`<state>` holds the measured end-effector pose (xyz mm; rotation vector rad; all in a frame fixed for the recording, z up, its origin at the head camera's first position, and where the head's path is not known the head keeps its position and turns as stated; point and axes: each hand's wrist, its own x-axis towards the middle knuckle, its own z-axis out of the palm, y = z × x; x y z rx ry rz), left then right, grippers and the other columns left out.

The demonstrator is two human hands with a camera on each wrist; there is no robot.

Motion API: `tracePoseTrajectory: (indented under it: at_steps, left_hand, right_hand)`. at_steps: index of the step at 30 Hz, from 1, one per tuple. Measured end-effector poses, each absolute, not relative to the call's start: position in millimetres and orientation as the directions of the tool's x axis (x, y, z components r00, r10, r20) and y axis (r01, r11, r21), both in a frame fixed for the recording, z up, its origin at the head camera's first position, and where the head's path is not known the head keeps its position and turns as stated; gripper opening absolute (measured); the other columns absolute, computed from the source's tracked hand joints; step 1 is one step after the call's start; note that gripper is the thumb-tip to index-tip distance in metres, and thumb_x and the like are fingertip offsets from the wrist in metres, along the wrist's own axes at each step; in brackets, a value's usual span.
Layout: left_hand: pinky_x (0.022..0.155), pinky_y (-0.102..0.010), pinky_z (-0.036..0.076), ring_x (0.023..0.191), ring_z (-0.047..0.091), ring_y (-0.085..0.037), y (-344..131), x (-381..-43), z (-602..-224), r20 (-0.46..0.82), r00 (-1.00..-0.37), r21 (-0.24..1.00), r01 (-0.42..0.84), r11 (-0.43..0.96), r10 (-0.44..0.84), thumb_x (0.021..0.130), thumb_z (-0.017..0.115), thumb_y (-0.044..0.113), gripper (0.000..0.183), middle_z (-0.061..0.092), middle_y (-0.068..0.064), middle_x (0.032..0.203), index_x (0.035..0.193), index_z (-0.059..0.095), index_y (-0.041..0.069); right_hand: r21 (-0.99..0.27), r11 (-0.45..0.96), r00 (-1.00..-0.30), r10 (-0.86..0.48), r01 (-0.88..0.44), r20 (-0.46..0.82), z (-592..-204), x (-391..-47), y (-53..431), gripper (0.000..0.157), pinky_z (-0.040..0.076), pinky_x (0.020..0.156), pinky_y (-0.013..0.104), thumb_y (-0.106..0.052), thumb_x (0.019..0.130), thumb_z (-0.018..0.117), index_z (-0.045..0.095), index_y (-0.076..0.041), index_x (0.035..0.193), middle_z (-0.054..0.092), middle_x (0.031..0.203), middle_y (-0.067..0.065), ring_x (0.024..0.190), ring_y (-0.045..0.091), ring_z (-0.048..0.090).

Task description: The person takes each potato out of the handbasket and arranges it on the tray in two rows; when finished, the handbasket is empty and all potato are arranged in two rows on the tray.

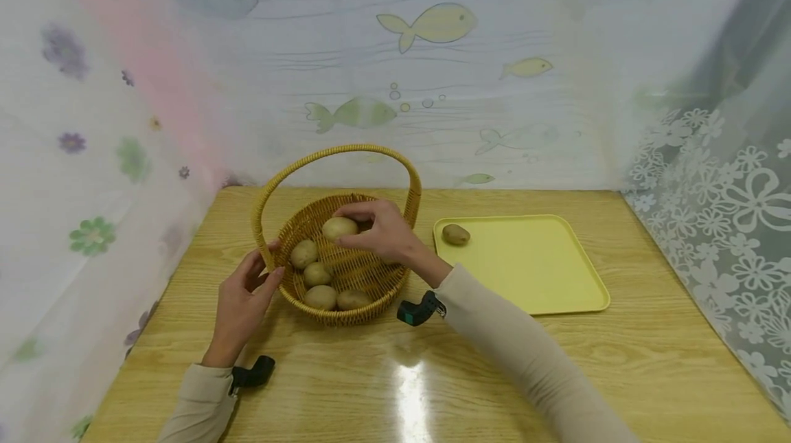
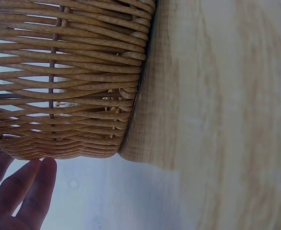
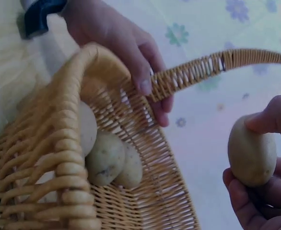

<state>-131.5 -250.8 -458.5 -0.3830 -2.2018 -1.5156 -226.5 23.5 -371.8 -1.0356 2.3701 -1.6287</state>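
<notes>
A potato (image 1: 340, 229) is pinched between the thumb and fingers of my right hand (image 1: 384, 231), over the wicker basket (image 1: 371, 270). The right wrist view shows this pale oval potato (image 3: 252, 151) apart from the basket. My left hand (image 1: 246, 295) grips the basket's left rim at the foot of its handle (image 3: 188, 76), thumb on one side and fingers on the other. Inside the basket lie several more potatoes (image 1: 318, 273), grouped at the left and front. In the left wrist view, fingers (image 2: 37, 191) of the left hand touch the woven side.
To the basket's right, a yellow tray (image 1: 525, 264) lies on the wooden table (image 1: 346, 381), with one potato (image 1: 456, 234) in its far left corner. The tall arched handle (image 1: 334, 150) rises over the basket. Patterned curtains (image 1: 432, 72) surround the table at the back and sides.
</notes>
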Motion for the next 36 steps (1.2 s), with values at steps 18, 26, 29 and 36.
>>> tracePoseTrajectory:
  at_steps: [18, 26, 29, 36]
  left_hand:
    - [0.097, -0.021, 0.054, 0.134, 0.055, -0.035, -252.4, -132.3, -461.9, 0.491, -0.871, 0.821, 0.449, 0.353, -0.035, 0.099, 0.066, -0.009, 0.051, 0.056, -0.015, 0.149, 0.147, 0.057, 0.001]
    - [0.096, -0.02, 0.054, 0.133, 0.056, -0.034, -252.6, -133.1, -460.0, 0.489, -0.871, 0.823, 0.447, 0.35, -0.038, 0.099, 0.067, -0.008, 0.05, 0.057, -0.013, 0.148, 0.147, 0.058, 0.002]
    - [0.096, -0.019, 0.053, 0.133, 0.056, -0.033, -252.0, -132.7, -458.9, 0.489, -0.871, 0.823, 0.447, 0.35, -0.038, 0.099, 0.067, -0.008, 0.05, 0.057, -0.014, 0.148, 0.147, 0.058, 0.003]
    - [0.096, -0.019, 0.053, 0.134, 0.055, -0.033, -251.3, -131.9, -459.3, 0.49, -0.871, 0.824, 0.45, 0.345, -0.034, 0.099, 0.067, -0.008, 0.05, 0.056, -0.016, 0.148, 0.147, 0.057, 0.001]
  right_hand:
    - [-0.829, 0.144, -0.738, -0.554, -0.54, 0.384, -359.1, -207.2, 61.6, 0.04, 0.061, 0.082, 0.053, -0.015, 0.087, 0.087, 0.076, -0.004, 0.124, 0.075, 0.115, 0.004, 0.099, 0.015, 0.071]
    - [-0.829, 0.103, -0.74, -0.519, -0.55, 0.427, -356.8, -202.7, 81.3, 0.041, 0.061, 0.084, 0.051, -0.003, 0.087, 0.084, 0.073, 0.002, 0.126, 0.072, 0.123, 0.013, 0.102, 0.023, 0.071]
    - [-0.831, 0.092, -0.741, -0.515, -0.548, 0.431, -355.9, -202.1, 88.9, 0.041, 0.061, 0.086, 0.046, -0.001, 0.087, 0.083, 0.072, 0.004, 0.127, 0.071, 0.124, 0.015, 0.104, 0.025, 0.07]
    - [-0.844, 0.111, -0.774, -0.475, -0.526, 0.42, -355.8, -200.7, 109.5, 0.041, 0.061, 0.083, 0.037, -0.002, 0.088, 0.083, 0.073, 0.002, 0.127, 0.071, 0.124, 0.013, 0.099, 0.025, 0.07]
